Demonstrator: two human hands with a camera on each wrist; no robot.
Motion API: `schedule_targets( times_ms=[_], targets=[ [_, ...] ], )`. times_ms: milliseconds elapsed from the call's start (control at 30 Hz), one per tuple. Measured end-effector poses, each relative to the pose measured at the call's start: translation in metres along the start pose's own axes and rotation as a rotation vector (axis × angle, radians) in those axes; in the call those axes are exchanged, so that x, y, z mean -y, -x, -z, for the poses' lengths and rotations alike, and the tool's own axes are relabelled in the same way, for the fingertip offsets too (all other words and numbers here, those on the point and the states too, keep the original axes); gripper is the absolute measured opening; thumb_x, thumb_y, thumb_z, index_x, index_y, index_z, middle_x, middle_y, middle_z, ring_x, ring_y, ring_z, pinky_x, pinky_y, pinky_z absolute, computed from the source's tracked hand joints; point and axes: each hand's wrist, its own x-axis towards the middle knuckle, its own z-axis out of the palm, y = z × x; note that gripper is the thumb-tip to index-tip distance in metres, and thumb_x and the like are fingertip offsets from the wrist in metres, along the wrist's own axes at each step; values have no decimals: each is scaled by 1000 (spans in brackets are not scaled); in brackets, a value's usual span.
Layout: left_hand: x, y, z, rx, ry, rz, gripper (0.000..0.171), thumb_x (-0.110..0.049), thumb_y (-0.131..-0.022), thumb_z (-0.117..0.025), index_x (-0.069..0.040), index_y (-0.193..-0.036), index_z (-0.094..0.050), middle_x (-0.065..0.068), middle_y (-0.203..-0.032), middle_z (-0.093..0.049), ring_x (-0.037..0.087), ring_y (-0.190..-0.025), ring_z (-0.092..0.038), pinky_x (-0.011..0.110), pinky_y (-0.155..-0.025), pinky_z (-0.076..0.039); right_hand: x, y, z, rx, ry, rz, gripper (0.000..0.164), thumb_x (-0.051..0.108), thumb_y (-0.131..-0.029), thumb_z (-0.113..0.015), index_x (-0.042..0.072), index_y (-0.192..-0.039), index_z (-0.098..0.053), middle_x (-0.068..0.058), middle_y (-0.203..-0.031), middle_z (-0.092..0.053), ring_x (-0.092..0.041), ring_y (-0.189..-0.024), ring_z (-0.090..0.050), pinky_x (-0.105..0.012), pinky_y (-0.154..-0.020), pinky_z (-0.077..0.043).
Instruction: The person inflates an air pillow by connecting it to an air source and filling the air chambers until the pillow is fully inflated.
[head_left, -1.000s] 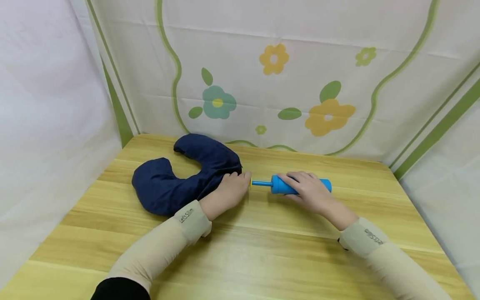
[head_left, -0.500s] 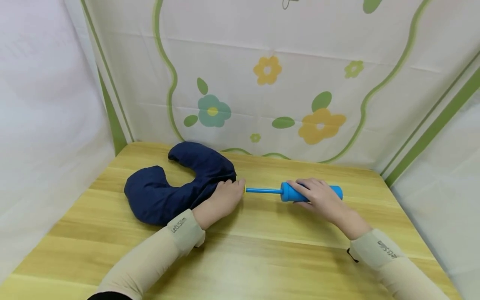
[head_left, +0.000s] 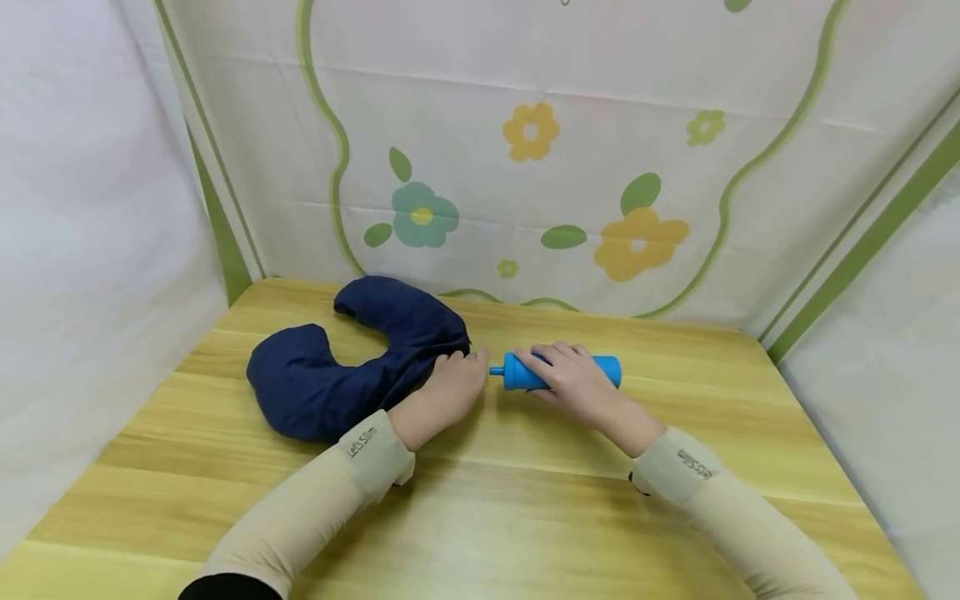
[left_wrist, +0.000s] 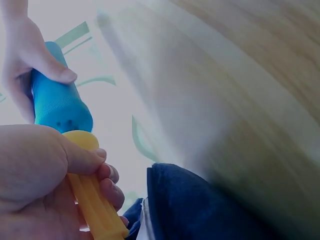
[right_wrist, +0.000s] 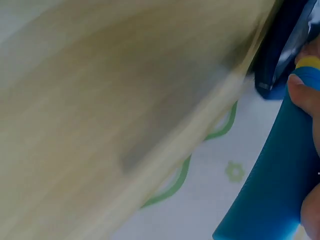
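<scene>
A navy U-shaped neck pillow [head_left: 300, 387] lies on the left half of the table. At its right end, my left hand [head_left: 450, 387] holds the yellow end piece [left_wrist: 92, 200] of a hand air pump, fingers curled round it in the left wrist view. My right hand [head_left: 573, 383] grips the pump's blue barrel [head_left: 609, 369], which lies level and points at the left hand. Only a short stretch of blue rod [head_left: 497, 371] shows between them. The pillow's edge [left_wrist: 200, 205] is close below the yellow piece; whether its tip touches the pillow is hidden.
The wooden table [head_left: 510, 517] runs back to a white curtain [head_left: 465, 117] printed with flowers. White cloth sides [head_left: 97, 233] stand at left and right. Both forearms wear beige sleeves [head_left: 322, 500].
My right hand first drew the barrel right, baring more of the rod, then moved back left so the rod is now mostly inside. The left hand keeps its hold; the view shifted slightly.
</scene>
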Motion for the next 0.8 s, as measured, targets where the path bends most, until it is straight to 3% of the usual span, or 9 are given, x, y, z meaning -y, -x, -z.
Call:
schedule_targets(
  times_ms=[167, 333, 567, 800],
  targets=[
    [1, 2, 4, 27, 14, -14, 4, -7, -107, -55, -5, -108, -51, 6, -92, -59, 22, -73, -49, 34, -68, -42, 8, -9, -4, 17, -38, 5, 66, 24, -86, -86, 8, -144, -59, -18, -124, -66, -37, -112, -63, -55, -90, -51],
    [3, 3, 7, 43, 33, -20, 6, -9, -108, -54, -6, -105, -50, 4, -86, -56, 21, -70, -46, 33, -66, -38, 1, -4, -2, 25, -53, 2, 67, 22, -87, -86, 10, -146, -57, -17, -126, -66, -36, -114, -63, -55, -92, -50],
    [8, 2, 8, 46, 86, -34, 16, -8, -108, -53, -9, -94, -45, 0, -74, -44, 20, -65, -40, 31, -63, -31, -27, 21, 10, 6, -28, 10, 72, 22, -83, -88, 12, -147, -55, -17, -123, -67, -38, -111, -64, -58, -91, -49],
    [11, 0, 5, 63, 101, -41, 13, -5, -108, -51, -8, -97, -45, 1, -74, -44, 20, -65, -41, 32, -64, -33, -56, 52, 15, -45, -5, 47, 79, 19, -76, -92, 10, -145, -54, -18, -119, -67, -39, -107, -65, -60, -87, -50]
  ],
)
